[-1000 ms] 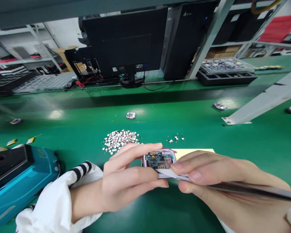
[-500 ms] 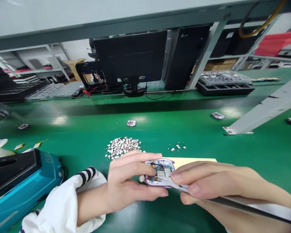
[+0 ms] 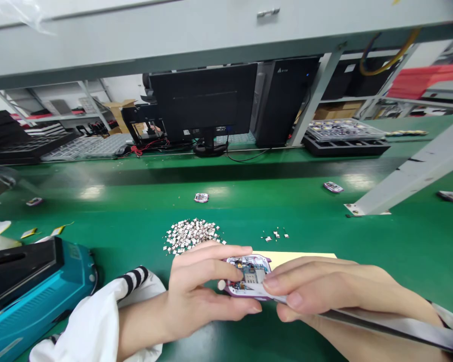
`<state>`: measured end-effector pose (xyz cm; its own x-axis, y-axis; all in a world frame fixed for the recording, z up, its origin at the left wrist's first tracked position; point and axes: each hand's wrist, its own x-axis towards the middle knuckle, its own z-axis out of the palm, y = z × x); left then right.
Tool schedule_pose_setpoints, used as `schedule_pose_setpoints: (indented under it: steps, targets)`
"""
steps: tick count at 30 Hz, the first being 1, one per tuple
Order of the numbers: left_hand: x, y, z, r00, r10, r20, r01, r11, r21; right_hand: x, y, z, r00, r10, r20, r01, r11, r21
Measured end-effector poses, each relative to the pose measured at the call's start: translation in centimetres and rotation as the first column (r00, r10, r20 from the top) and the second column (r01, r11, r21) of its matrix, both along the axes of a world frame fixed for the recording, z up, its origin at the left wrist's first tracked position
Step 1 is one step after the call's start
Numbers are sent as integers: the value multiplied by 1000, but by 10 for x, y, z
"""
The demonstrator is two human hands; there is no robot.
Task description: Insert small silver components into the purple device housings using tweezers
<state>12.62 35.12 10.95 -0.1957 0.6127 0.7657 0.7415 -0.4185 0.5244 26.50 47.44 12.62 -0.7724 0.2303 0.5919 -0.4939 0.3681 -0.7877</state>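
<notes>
Low in the middle of the head view, my left hand [image 3: 204, 284] grips a small purple-edged device housing [image 3: 262, 261] with its circuit board [image 3: 251, 275] exposed. The thumb presses along the near edge, and a fingertip rests on the board. From the right, my right hand [image 3: 335, 286] is closed around long metal tweezers [image 3: 377, 324], with its fingertips against the housing's right side. The tweezers' tips are mostly hidden by the fingers and the housing. Beyond my left hand lies a pile of small white-and-silver parts [image 3: 192, 234]. A few more loose parts [image 3: 276, 235] lie to its right.
A yellow sheet [image 3: 305, 255] lies under my right hand. On the left stands a blue-and-black machine [image 3: 71, 271]. Other housings [image 3: 201, 197] are spread over the green bench [image 3: 249, 213]. A monitor [image 3: 207, 100], a computer tower [image 3: 287, 100] and a slanted white post [image 3: 407, 171] stand beyond.
The view has tilted up slightly, so the scene sits lower. My right fingers and the tweezers have shifted slightly left against the housing, and less of the tips shows. My left hand keeps its hold.
</notes>
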Motion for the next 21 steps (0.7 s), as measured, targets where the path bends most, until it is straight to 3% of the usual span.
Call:
schedule_pose_setpoints:
  steps: [7, 13, 21]
  targets:
    - [1, 0, -1, 1000, 20, 3, -20, 1000, 13, 0, 1, -3, 1000, -5, -18, 5, 1000, 10]
    - [0, 0, 1, 998, 14, -54, -14, 1000, 12, 2, 10, 6, 990, 118, 83, -125, 989, 81]
    - [-1, 0, 1, 998, 18, -67, -18, 1000, 2, 3, 9, 6, 994, 86, 73, -92, 992, 84]
